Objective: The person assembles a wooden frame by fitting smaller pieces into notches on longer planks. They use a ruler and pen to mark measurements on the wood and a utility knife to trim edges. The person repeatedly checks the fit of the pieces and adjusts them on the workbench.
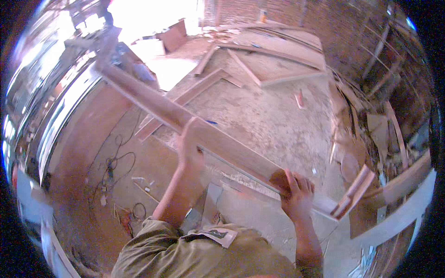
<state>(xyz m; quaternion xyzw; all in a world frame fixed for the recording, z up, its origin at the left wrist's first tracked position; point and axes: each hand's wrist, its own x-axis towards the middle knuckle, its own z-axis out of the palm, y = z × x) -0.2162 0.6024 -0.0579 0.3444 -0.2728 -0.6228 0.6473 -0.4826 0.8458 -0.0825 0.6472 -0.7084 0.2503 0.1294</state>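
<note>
A long wooden plank [185,120] runs on a slant across the middle of the view, from the upper left near a blurred machine [99,39] down to the lower right, where its end passes beyond the right hand. It is lifted clear of the floor and held at two places.

The left hand [189,143] grips the plank about halfway along, fingers curled over its upper edge and the palm against its near face. The right hand [296,192] is closed around the plank close to its lower end, fingers wrapped over the top, thumb side toward the person. Both forearms come up from the lower edge of the view, out of olive-coloured sleeves [157,250].

Under the plank lies a dusty concrete floor [259,116] covered with sawdust. A large reddish-brown board [88,139] lies flat at the left, with a dark cable [113,162] looping across it. Further out, several other planks [194,90] and wooden frames [278,69] lie scattered on the floor toward the top of the view. At the right a heap of offcuts [366,120] leans against a brick wall [352,28]. A short wooden piece [354,192] sits just right of the right hand.

No box, bin or other container can be made out.
</note>
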